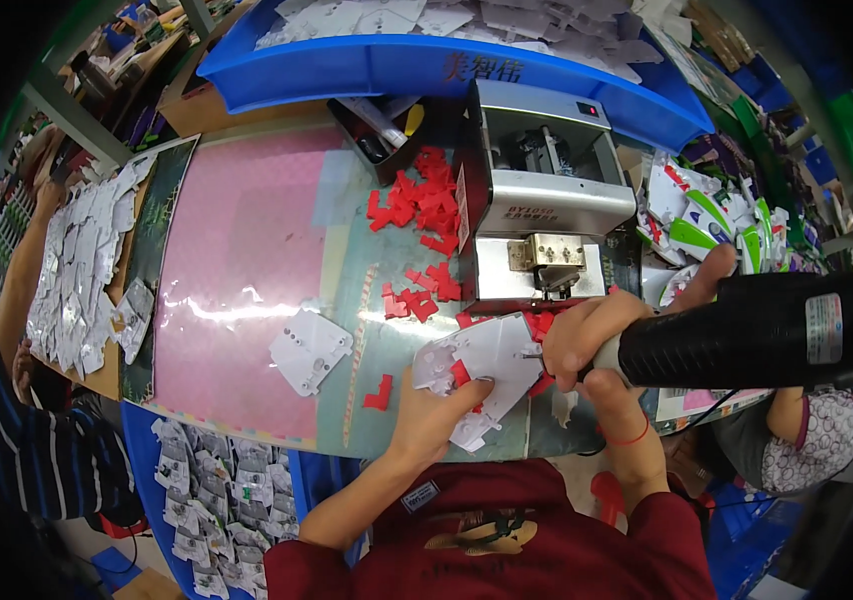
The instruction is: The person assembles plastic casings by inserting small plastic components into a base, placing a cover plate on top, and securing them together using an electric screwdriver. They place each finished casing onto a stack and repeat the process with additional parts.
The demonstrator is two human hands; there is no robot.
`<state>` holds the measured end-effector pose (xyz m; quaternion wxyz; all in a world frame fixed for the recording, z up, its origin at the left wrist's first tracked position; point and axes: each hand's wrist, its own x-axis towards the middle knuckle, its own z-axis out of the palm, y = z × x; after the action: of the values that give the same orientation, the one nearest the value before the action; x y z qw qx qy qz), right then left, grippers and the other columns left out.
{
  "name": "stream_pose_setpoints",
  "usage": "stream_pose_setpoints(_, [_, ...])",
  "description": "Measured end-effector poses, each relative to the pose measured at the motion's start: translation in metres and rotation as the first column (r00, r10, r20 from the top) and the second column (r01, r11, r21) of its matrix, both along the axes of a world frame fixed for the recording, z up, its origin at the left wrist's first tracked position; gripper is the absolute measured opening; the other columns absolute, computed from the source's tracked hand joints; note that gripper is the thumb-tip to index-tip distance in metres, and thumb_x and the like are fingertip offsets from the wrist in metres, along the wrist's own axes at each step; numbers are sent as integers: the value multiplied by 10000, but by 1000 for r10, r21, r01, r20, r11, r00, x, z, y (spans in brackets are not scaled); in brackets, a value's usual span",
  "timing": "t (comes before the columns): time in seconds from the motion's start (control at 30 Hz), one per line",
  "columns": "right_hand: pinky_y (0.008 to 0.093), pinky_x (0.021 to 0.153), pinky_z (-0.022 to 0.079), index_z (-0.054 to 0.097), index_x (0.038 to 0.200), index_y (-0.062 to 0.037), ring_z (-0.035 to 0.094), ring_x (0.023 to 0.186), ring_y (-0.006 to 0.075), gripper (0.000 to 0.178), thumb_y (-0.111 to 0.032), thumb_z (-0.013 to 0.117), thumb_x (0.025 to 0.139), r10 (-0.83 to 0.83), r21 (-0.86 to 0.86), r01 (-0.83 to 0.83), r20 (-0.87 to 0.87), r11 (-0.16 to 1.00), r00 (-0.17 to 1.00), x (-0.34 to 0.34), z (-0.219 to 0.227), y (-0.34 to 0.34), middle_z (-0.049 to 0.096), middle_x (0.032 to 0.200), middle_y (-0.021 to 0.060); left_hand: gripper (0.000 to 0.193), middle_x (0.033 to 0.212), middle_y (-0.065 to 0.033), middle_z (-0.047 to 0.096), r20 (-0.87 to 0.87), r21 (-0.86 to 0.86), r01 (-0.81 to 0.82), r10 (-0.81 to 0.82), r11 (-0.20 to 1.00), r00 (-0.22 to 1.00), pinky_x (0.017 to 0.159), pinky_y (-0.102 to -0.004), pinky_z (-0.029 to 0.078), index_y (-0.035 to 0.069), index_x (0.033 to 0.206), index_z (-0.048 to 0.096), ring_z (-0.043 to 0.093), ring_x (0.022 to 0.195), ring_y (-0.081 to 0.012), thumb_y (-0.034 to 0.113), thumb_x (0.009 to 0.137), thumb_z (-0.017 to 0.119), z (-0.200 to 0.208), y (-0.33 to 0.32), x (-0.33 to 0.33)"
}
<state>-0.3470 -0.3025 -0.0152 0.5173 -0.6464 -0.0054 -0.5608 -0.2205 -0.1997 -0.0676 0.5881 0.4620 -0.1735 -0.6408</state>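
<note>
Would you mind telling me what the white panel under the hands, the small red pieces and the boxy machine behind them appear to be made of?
The white panel looks like moulded plastic: matt, thin, with round holes and shaped edges. The red pieces seem plastic too, uniformly coloured, with angular moulded outlines. The machine appears to be brushed or painted metal, silvery grey with a soft sheen; its brass-coloured front fitting looks metallic.

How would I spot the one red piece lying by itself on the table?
Start at the silver machine at the back of the table, with a heap of red pieces to its left. Come down toward the near edge, past the lone white plastic panel. The stray red piece lies just below that panel, L-shaped, apart from the heap and left of the left hand.
</note>
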Motion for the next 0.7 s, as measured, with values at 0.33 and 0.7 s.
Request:
stream_pose_setpoints(0.33, [298, 524, 455, 336, 1182, -119, 548, 549, 194, 656, 20, 682, 642, 272, 9, -272, -8, 962, 962, -7, 9, 2, 557, 657, 90, 310, 840, -70, 594, -92, 71, 65, -58, 995, 994, 636, -259, 471, -25, 950, 535, 575, 722, -132, -34, 655, 630, 20, 0, 3])
stream_pose_setpoints(0.7, [289, 528, 454, 565, 827, -41, 550, 545, 190, 228, -141, 699, 671, 87, 128, -71, -125, 989, 988, -12, 18, -4, 571, 624, 65, 309, 845, -69, 606, -83, -6, 159, -159, 987, 984, 659, -258, 464, -27, 944, 561, 573, 733, -123, -18, 645, 637, 18, -2, 8])
